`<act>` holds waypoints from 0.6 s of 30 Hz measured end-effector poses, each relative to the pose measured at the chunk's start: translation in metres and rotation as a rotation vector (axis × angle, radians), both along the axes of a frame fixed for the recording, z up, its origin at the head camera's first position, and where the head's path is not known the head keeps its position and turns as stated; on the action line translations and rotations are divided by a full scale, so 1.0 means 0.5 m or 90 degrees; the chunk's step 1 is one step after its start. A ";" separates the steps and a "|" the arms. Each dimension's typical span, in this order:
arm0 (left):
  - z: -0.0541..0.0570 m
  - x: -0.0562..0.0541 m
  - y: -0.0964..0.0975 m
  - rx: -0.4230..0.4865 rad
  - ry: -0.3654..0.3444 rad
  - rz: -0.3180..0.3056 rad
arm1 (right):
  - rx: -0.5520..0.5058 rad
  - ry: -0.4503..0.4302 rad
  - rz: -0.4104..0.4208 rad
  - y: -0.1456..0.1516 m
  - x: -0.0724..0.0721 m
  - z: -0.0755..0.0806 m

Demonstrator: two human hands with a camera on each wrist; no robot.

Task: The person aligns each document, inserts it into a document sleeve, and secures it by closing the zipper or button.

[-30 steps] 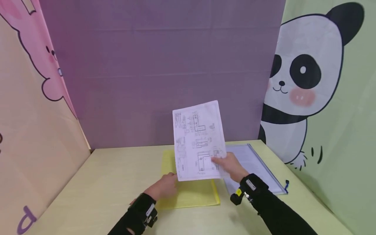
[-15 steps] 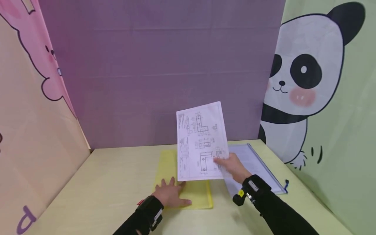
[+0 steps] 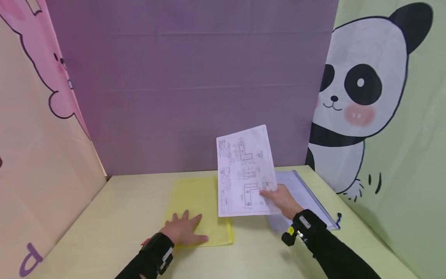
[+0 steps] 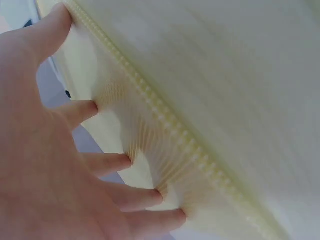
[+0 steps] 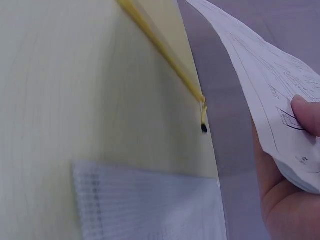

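My left hand (image 3: 184, 229) lies palm down with spread fingers on a yellow translucent zip document pouch (image 3: 193, 193). In the left wrist view its fingertips touch the ribbed surface beside the zipper (image 4: 167, 117). My right hand (image 3: 283, 201) holds up printed sheets of paper (image 3: 244, 170) with technical line drawings. The thumb (image 5: 307, 115) lies on the printed face, and the other fingers are behind the sheets. These sheets hang upright above the table and hide the pouch's right far corner in the head view.
At the right lies a second, pale zip pouch (image 3: 301, 193) with a dark blue edge, a blue zipper pull (image 3: 339, 217) and printed paper inside. A purple curtain (image 3: 184, 97) closes off the table's (image 3: 132, 209) far edge. Patterned side curtains stand left and right.
My left hand has gone from curled at the yellow pouch's edge to spread flat on it. The pouch has slid left. My right hand and the papers have shifted slightly right and down.
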State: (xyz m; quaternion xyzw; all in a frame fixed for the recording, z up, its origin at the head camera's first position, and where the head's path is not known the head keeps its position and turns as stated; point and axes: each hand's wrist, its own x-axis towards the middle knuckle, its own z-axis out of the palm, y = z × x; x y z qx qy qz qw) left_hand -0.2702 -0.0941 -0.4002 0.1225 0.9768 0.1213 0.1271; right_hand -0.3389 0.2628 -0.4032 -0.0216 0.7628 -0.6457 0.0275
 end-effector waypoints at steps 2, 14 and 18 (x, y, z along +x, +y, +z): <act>0.000 -0.004 -0.020 0.004 -0.005 0.000 | 0.002 -0.004 -0.002 0.007 0.002 -0.001; -0.006 -0.024 -0.107 0.010 -0.005 -0.015 | -0.001 -0.015 -0.007 0.029 0.007 -0.009; 0.006 -0.028 -0.099 0.006 -0.007 -0.011 | 0.005 -0.016 0.000 0.032 0.008 -0.007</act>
